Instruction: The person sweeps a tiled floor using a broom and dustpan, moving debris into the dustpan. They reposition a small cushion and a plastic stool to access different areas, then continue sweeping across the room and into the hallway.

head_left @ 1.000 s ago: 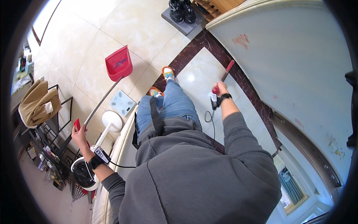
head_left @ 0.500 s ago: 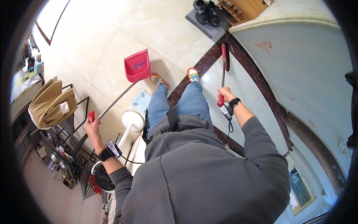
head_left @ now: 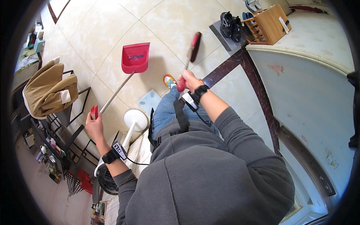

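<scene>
My left hand (head_left: pixel 95 125) is closed round the red-ended handle of a long dustpan, held out at the left. The red pan (head_left: pixel 135 57) is at the far end of its metal pole, with dark bits on its inside. In my right hand (head_left: pixel 190 80) is the red grip of a broom (head_left: pixel 195 44), whose head has dark bristles. The broom head stands to the right of the pan, apart from it, over the pale tiles. Whether the bristles touch the floor I cannot tell.
A dark shoe platform with black shoes (head_left: pixel 229 28) stands at the far right beside a wooden rack (head_left: pixel 268 26). At left are a chair draped with a tan garment (head_left: pixel 52 90), a white fan (head_left: pixel 107 180) and a white round base (head_left: pixel 135 120). A pale scale (head_left: pixel 149 101) lies near my feet.
My right hand has swung the broom from the dark-bordered floor at right leftward, toward the dustpan. My body has turned a little, and the left hand keeps its hold on the dustpan.
</scene>
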Action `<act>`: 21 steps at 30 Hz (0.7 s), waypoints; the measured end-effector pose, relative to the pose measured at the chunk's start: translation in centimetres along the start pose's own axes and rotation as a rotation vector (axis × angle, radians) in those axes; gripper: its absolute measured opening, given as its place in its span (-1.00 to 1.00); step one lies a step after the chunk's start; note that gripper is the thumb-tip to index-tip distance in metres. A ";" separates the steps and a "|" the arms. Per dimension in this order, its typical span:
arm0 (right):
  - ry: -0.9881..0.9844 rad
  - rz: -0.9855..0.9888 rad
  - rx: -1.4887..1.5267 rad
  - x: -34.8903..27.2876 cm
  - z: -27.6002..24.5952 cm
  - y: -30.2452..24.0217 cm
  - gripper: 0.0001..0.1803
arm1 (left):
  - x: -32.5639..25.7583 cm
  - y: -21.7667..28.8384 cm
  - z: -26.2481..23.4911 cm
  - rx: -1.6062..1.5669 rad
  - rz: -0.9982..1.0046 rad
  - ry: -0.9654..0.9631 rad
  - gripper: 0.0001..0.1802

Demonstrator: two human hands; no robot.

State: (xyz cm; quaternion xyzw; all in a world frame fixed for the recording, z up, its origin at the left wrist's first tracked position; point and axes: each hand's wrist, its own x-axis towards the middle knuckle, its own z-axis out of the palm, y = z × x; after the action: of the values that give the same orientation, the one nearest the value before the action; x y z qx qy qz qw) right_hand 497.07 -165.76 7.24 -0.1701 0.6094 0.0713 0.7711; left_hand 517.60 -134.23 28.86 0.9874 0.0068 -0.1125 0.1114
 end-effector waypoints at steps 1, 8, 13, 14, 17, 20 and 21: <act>-0.058 -0.008 0.038 0.2 2.3 -0.5 -0.64 | 0.0 -0.3 -0.4 0.003 0.033 0.013 -0.64; -0.270 0.112 0.076 -1.2 4.9 -6.4 -0.64 | 1.1 -3.2 -2.1 -0.023 0.019 0.063 -0.62; -0.187 0.109 -0.055 -6.9 -2.6 -6.7 -0.57 | 1.0 -5.6 -2.3 -0.012 -0.057 0.075 -0.63; -0.133 0.077 -0.038 -8.3 -4.3 -6.4 -0.78 | 1.0 -5.9 -2.2 -0.028 -0.058 0.077 -0.63; -0.008 0.037 -0.072 -11.3 -8.2 -5.4 -0.86 | 0.9 -7.0 -2.2 -0.004 -0.106 0.080 -0.63; 0.076 0.056 0.003 -12.2 -10.6 -4.8 -0.76 | 0.8 -8.0 -1.9 0.016 -0.129 0.068 -0.64; 0.088 0.109 0.070 -11.9 -10.9 -4.7 -0.72 | 0.8 -8.4 -1.8 0.014 -0.142 0.056 -0.62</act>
State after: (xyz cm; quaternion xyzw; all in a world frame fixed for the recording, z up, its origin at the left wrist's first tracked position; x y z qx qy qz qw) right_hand 485.60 -172.77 17.34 -0.1124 0.6534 0.0842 0.7439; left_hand 518.43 -125.65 28.52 0.9880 0.0789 -0.0924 0.0958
